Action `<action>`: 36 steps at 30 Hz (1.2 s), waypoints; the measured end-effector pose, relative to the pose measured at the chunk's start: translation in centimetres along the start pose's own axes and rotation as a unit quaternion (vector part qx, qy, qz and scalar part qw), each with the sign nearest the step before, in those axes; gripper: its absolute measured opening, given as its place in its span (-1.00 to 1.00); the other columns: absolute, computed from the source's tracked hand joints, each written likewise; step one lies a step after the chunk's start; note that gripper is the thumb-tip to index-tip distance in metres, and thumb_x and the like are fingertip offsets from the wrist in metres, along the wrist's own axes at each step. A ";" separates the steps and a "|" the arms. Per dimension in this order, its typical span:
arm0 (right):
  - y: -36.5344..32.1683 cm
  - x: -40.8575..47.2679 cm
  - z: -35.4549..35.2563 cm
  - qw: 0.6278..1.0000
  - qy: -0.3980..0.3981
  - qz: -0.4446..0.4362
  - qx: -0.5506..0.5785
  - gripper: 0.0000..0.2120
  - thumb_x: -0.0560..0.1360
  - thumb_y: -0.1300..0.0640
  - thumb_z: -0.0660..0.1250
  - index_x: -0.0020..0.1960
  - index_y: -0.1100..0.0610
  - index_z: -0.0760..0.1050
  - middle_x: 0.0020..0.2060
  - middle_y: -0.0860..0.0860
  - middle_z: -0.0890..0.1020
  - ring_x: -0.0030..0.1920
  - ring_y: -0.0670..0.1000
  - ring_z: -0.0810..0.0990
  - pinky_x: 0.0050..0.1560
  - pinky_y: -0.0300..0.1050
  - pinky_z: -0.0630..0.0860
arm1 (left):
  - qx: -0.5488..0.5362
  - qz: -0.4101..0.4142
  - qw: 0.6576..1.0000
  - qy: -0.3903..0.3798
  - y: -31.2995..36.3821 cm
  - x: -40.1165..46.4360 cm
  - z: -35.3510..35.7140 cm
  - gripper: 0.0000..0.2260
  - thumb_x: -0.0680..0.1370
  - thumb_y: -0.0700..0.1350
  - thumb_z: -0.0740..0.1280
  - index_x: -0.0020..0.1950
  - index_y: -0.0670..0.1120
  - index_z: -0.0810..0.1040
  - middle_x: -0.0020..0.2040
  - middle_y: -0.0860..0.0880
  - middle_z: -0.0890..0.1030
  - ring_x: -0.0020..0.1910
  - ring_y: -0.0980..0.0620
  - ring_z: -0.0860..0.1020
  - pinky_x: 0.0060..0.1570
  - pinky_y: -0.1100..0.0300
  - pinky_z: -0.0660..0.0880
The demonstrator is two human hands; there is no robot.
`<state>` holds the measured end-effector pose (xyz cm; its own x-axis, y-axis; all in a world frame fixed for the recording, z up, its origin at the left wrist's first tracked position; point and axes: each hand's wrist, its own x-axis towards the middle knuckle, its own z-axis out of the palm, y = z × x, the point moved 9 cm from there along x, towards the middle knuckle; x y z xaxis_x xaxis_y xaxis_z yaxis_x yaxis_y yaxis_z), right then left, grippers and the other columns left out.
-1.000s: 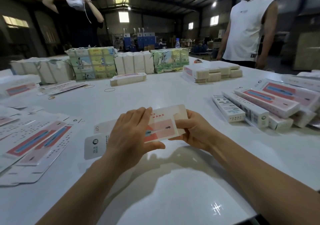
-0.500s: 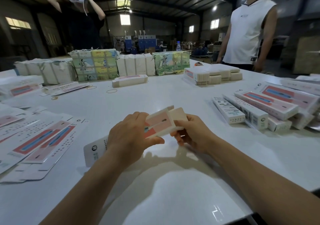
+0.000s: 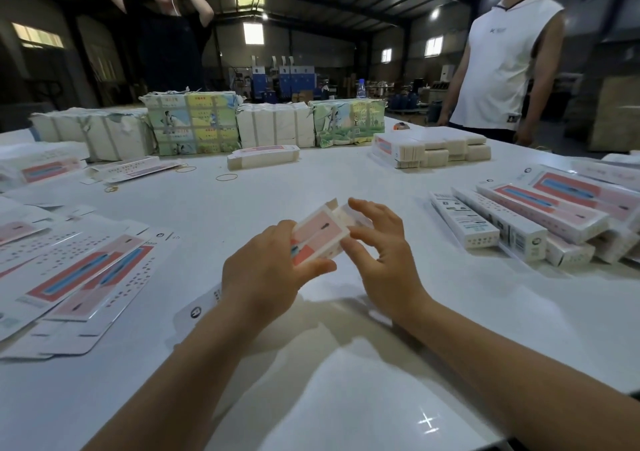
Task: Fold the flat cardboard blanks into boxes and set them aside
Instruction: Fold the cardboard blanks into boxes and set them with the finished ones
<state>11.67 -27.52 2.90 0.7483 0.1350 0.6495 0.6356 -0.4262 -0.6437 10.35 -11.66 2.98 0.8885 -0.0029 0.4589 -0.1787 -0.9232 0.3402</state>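
A long white and pink cardboard blank (image 3: 320,234) is half opened into a box shape above the white table (image 3: 346,398). My left hand (image 3: 266,270) grips it round the middle, thumb underneath. Its near end pokes out below my left wrist. My right hand (image 3: 381,253) is at the box's far end with fingers spread, fingertips touching the end flaps. A pile of flat blanks (image 3: 69,270) lies at the left. Finished boxes (image 3: 526,218) are stacked at the right.
Wrapped bundles of blanks (image 3: 194,123) line the far side, with a small stack (image 3: 263,156) and a bigger white stack (image 3: 433,145) before them. Rubber bands (image 3: 227,177) lie loose on the table. Two people stand beyond the far edge.
The blank has gone from flat to a partly opened box. My right hand has let go of its end and spread its fingers over the flaps. The left hand keeps its grip.
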 end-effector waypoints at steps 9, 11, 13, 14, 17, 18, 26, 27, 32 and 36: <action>0.7 -0.2 -0.1 0.989 -0.003 0.065 0.134 -0.59 0.36 0.10 0.25 0.20 -0.08 0.34 0.22 0.00 0.47 0.22 -0.23 0.42 0.23 -0.36 0.38 | -0.005 0.016 1.000 -0.026 0.5 -0.1 0.8 -0.46 0.35 0.42 0.25 0.19 0.12 0.40 0.05 0.11 0.55 -0.17 0.12 0.51 -0.17 0.14 0.56; 0.6 -0.3 -0.4 0.993 0.007 0.049 0.105 -0.52 0.41 0.10 0.28 0.29 -0.08 0.27 0.20 0.03 0.46 0.19 -0.25 0.44 0.17 -0.45 0.37 | -0.010 0.009 0.999 -0.036 0.4 -0.1 1.1 -0.41 0.33 0.44 0.22 0.22 0.11 0.39 0.10 0.10 0.54 -0.16 0.11 0.51 -0.16 0.14 0.57; 0.1 -0.4 -0.3 0.998 0.017 0.019 0.064 -0.53 0.48 0.15 0.25 0.35 -0.04 0.27 0.17 0.05 0.45 0.18 -0.19 0.44 0.12 -0.51 0.35 | -0.018 0.002 0.999 -0.040 0.4 -0.1 1.2 -0.35 0.28 0.46 0.16 0.23 0.11 0.39 0.10 0.10 0.54 -0.17 0.11 0.50 -0.17 0.16 0.57; -0.2 -0.5 -0.1 0.999 0.015 0.013 0.047 -0.54 0.49 0.13 0.21 0.39 0.00 0.28 0.16 0.03 0.43 0.19 -0.14 0.44 0.13 -0.50 0.36 | -0.019 0.000 0.999 -0.037 0.4 -0.1 1.2 -0.36 0.29 0.46 0.17 0.22 0.10 0.39 0.08 0.11 0.54 -0.16 0.12 0.50 -0.16 0.14 0.57; -0.6 -0.8 0.8 1.000 -0.008 0.012 0.006 -0.48 0.48 0.10 0.08 0.44 0.10 0.30 0.17 -0.07 0.35 0.28 -0.01 0.40 0.27 -0.31 0.38 | 0.005 -0.006 1.000 -0.021 0.6 0.1 1.0 -0.40 0.32 0.47 0.17 0.16 0.09 0.40 -0.04 0.11 0.53 -0.16 0.08 0.50 -0.14 0.06 0.56; -0.6 -0.8 1.0 1.000 -0.015 0.012 -0.002 -0.47 0.48 0.10 0.06 0.45 0.10 0.29 0.18 -0.08 0.34 0.30 0.00 0.38 0.30 -0.26 0.36 | 0.016 -0.009 1.000 -0.019 0.7 0.1 1.0 -0.40 0.32 0.47 0.15 0.15 0.08 0.40 -0.06 0.11 0.52 -0.16 0.07 0.50 -0.15 0.05 0.55; 4.3 -0.3 1.2 0.919 0.003 0.258 0.298 -0.17 0.39 0.12 0.46 0.51 -0.10 0.07 0.30 -0.09 0.36 0.30 -0.01 0.39 0.38 -0.03 0.31 | 0.059 0.003 0.998 -0.005 1.3 -0.3 0.7 -0.46 0.38 0.44 0.17 0.13 0.07 0.39 -0.03 0.11 0.50 -0.11 0.05 0.47 -0.16 0.08 0.50; 5.0 -0.5 2.1 0.865 -0.013 0.306 0.398 -0.24 0.41 0.25 0.43 0.49 0.03 0.14 0.22 0.02 0.46 0.19 0.08 0.52 0.29 0.07 0.43 | 0.068 0.008 0.998 -0.010 1.5 -0.3 0.9 -0.46 0.39 0.43 0.17 0.15 0.06 0.38 0.00 0.11 0.51 -0.08 0.05 0.47 -0.13 0.08 0.50; 3.0 0.0 0.7 0.958 0.002 0.174 0.227 -0.86 0.52 0.30 0.28 0.06 0.22 0.55 -0.12 0.10 0.65 -0.10 0.02 0.65 -0.07 -0.19 0.58 | 0.101 0.016 0.994 -0.028 2.0 -0.3 1.7 -0.44 0.42 0.43 0.12 0.19 0.04 0.34 0.06 0.09 0.50 -0.02 0.04 0.46 -0.13 0.10 0.48; -0.5 -0.6 1.2 0.998 -0.003 0.002 -0.063 -0.77 0.60 0.26 0.15 0.18 0.24 0.50 -0.10 0.04 0.59 -0.19 -0.07 0.48 -0.18 -0.26 0.36 | 0.142 0.005 0.990 -0.026 2.3 -0.3 2.0 -0.40 0.36 0.43 -0.06 0.12 0.02 0.33 0.03 0.07 0.49 -0.08 0.05 0.41 -0.24 0.14 0.34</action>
<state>11.13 -26.37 2.33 0.7521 0.1372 0.6446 0.6037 -0.5357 -0.5904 10.48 -14.53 1.99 0.9087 -0.0261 0.4167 -0.0691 -0.9937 0.0883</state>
